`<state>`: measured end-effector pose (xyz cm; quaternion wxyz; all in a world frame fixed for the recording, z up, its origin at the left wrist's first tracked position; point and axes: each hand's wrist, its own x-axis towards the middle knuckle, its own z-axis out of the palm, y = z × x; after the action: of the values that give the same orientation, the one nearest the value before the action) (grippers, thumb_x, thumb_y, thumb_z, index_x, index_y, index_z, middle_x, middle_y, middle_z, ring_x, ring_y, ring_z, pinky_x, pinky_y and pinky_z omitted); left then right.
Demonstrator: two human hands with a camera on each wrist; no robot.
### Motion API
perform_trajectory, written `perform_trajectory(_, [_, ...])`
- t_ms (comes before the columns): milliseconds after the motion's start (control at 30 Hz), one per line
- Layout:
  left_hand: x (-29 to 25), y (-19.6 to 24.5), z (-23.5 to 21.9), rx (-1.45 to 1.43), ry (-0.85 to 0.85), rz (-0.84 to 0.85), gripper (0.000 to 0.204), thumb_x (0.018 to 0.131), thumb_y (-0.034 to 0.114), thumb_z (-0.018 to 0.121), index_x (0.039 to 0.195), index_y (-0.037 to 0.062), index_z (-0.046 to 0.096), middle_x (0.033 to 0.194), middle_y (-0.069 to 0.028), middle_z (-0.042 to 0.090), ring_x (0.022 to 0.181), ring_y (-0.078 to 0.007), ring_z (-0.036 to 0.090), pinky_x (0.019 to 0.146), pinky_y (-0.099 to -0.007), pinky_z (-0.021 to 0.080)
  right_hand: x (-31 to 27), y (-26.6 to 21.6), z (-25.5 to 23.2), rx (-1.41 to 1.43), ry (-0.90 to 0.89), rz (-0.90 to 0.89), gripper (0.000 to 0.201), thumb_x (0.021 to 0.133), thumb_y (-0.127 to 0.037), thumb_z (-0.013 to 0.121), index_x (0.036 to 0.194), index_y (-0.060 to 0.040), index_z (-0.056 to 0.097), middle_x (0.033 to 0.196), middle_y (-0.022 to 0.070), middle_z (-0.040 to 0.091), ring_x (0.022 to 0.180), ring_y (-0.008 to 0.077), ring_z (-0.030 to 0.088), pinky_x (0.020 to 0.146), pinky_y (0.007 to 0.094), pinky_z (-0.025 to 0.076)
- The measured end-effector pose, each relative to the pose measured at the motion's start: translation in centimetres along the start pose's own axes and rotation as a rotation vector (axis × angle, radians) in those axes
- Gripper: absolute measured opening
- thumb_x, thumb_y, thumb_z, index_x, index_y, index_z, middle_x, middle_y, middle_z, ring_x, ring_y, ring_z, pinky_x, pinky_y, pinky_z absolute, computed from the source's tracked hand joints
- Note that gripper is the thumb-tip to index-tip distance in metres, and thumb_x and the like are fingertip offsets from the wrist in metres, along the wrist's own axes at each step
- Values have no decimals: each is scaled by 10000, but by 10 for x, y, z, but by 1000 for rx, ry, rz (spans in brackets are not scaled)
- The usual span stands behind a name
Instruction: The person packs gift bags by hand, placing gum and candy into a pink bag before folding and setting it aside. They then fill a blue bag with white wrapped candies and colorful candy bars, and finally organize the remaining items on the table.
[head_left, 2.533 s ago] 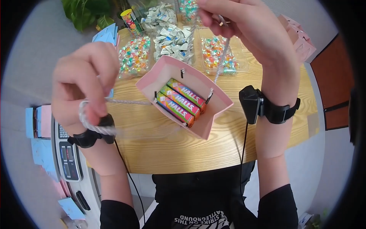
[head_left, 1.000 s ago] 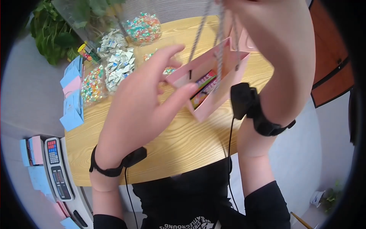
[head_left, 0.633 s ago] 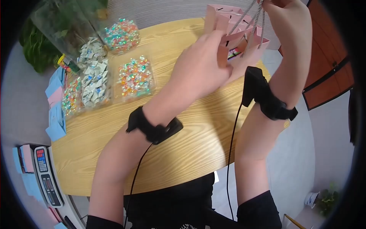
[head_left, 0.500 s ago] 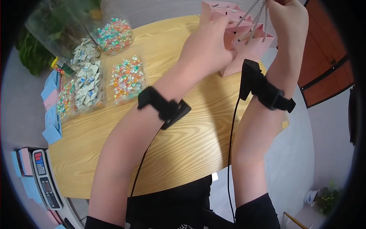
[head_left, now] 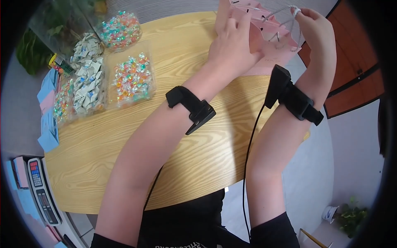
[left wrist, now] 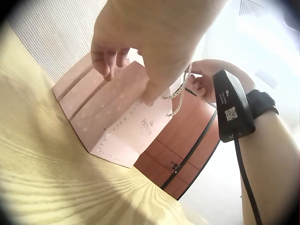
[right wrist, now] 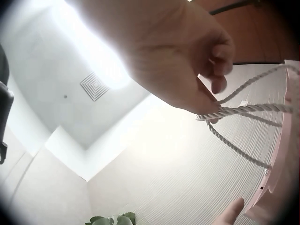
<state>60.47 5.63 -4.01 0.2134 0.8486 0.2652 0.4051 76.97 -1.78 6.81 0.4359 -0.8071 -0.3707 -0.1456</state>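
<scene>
while the right hand [head_left: 317,35] pinches its rope handles [right wrist: 248,110], the pink bag [head_left: 273,58] stands at one o'clock, near the table's [head_left: 198,161] edge. the left hand [head_left: 233,51] spreads wide there, thumb touching the bag. more pink bags [left wrist: 76,86] crowd its far side; wood stretches toward seven o'clock, candy trays [head_left: 152,68] at eleven.

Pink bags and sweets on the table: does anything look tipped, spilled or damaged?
Nothing stands out. The pink bags stand upright, close together, on the table, with no tear visible. The right hand holds rope handles. The sweets lie in clear containers, with no spill visible.
</scene>
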Motion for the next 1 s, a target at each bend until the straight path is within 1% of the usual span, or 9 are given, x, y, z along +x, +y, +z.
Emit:
perform_trajectory(100, [-4,-4,-10,3,-87,-4,802,770,313,747,1439,135,343,1342,-179,491,1137,-383,577,930,-446,500,-13,-3,-13,-46,-90,-75,330,846,-254,697,1113,-60,711,738,-22,565,689,91,489,694,264,425])
perform_trajectory(200, [-11,-8,-30,31,-140,23,784,784,311,734,1437,127,341,1332,-175,503,1117,-370,589,915,-440,504,-22,-2,-25,0,-180,-96,308,745,-29,585,1020,-50,721,679,69,543,657,157,533,634,301,454])
perform_trajectory(300, [-23,-18,-54,53,-176,27,739,796,310,723,1418,112,375,1320,-165,517,1068,-333,610,899,-421,508,-22,10,-41,-61,-494,-65,344,833,-31,542,1132,-83,704,729,9,514,682,125,485,681,284,450])
perform_trajectory(400, [-38,-28,-86,76,-192,40,648,806,305,714,1359,90,453,1290,-149,547,1003,-284,625,881,-392,511,-42,1,-52,-195,-470,-101,357,864,-2,502,1144,-99,700,781,12,528,689,115,472,687,260,435])
perform_trajectory(433, [-43,-31,-98,100,-211,40,590,811,302,710,1316,75,506,1265,-140,570,972,-259,627,872,-374,511,-45,-7,-55,-246,-465,-53,370,938,-46,449,1234,-131,656,835,5,588,818,77,520,821,265,436])
perform_trajectory(533, [-52,-36,-138,-9,-269,10,434,817,296,703,1163,46,622,1109,-111,643,884,-219,635,804,-343,517,-48,-15,-59,-77,-354,-32,394,933,-3,428,1242,-125,638,785,9,503,721,119,473,696,267,429])
perform_trajectory(733, [-75,-40,-220,5,-268,-173,225,837,230,704,871,11,670,744,-38,618,620,-105,558,554,-270,439,-72,-80,-33,-7,-566,-344,319,919,-185,610,1227,-106,629,791,23,563,722,126,531,659,287,453])
perform_trajectory(867, [-98,-39,-266,26,-203,-297,204,848,216,702,827,19,652,701,-11,592,580,-83,501,514,-260,393,-108,-129,5,-178,-677,-528,314,863,-214,688,1164,-128,656,868,96,666,804,212,646,711,351,509])
perform_trajectory(1000, [-129,-54,-285,104,-457,-250,260,827,258,730,771,29,623,638,-23,565,554,-124,495,522,-289,398,-168,-172,30,3,-960,-790,269,832,-202,704,1071,-87,662,891,122,693,834,324,662,743,415,513])
